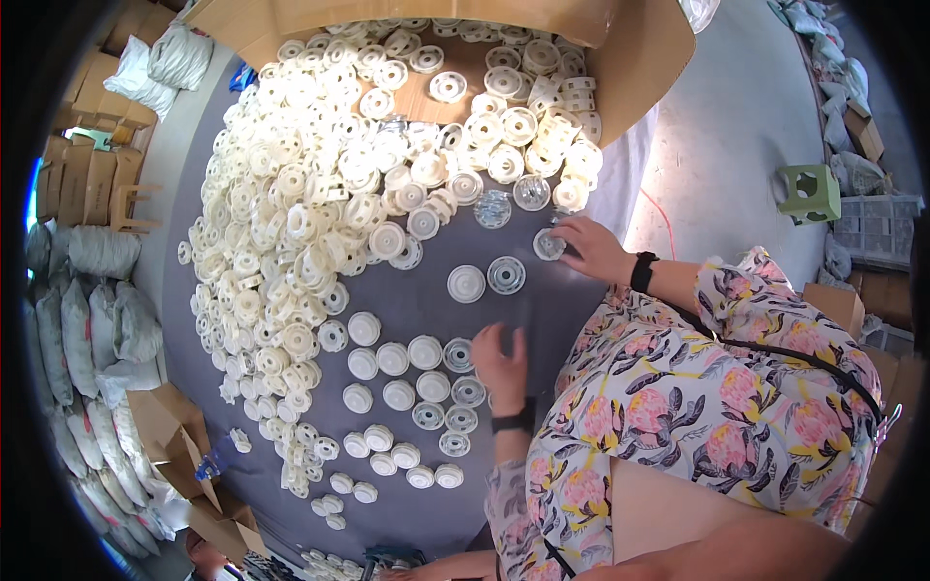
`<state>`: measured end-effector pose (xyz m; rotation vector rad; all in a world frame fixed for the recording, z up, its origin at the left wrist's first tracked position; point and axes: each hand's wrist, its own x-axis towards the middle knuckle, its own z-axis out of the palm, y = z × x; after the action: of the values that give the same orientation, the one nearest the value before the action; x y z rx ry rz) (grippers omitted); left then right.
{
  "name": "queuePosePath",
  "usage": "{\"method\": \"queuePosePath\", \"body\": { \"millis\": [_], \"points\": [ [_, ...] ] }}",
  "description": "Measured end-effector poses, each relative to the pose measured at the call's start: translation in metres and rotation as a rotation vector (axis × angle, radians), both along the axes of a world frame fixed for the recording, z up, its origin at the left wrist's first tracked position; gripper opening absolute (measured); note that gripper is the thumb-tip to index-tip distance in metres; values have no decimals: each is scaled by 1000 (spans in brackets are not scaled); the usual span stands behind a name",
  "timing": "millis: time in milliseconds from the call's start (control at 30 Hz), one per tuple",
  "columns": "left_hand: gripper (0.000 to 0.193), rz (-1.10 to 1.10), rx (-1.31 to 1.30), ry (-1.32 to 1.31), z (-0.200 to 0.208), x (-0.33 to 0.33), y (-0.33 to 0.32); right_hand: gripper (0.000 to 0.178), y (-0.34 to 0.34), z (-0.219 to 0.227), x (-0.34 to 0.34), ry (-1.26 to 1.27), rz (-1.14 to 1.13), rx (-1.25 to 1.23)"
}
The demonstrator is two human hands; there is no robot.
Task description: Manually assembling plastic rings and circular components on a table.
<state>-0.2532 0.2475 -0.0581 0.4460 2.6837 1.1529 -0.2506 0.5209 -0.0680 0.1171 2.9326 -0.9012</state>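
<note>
One clear wheel disc (548, 245) sits at the fingertips of my right hand (587, 248), face up, its axle line upright; I can't tell whether they pinch it. My left hand (500, 362) is spread, blurred. Between them lie two discs: one white disc (466, 284), one grey disc (507, 275).

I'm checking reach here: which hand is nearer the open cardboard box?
Right. The right hand, at a clear disc, is below the cardboard box in the picture; the left hand is lower still, farther off.
</note>
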Motion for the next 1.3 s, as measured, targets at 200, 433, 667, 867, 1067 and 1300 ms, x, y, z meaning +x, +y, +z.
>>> {"method": "queuePosePath", "body": {
  "millis": [200, 433, 667, 867, 1067, 1300],
  "points": [
    [64, -84, 31, -144, -17, -16, 104, 45, -13, -6, -23, -109, 159, -58],
    [58, 36, 198, -227, -32, -22, 108, 44, -8, -10, -25, -341, -36, -710],
    [62, -182, -205, 84, -33, -5, 137, 27, 33, -14, -31, -770, -403, -1329],
    [37, 7, -47, -31, -43, 1, 126, 30, 43, -3, -40, -866, -167, -1062],
    [38, 427, 615, -634, -43, 24, 110, 35, 32, 3, -44, -969, 107, -899],
    [64, 326, 241, -148, 7, 6, 114, 33, 11, -4, -56, -1201, -87, -1258]
  ]
}}
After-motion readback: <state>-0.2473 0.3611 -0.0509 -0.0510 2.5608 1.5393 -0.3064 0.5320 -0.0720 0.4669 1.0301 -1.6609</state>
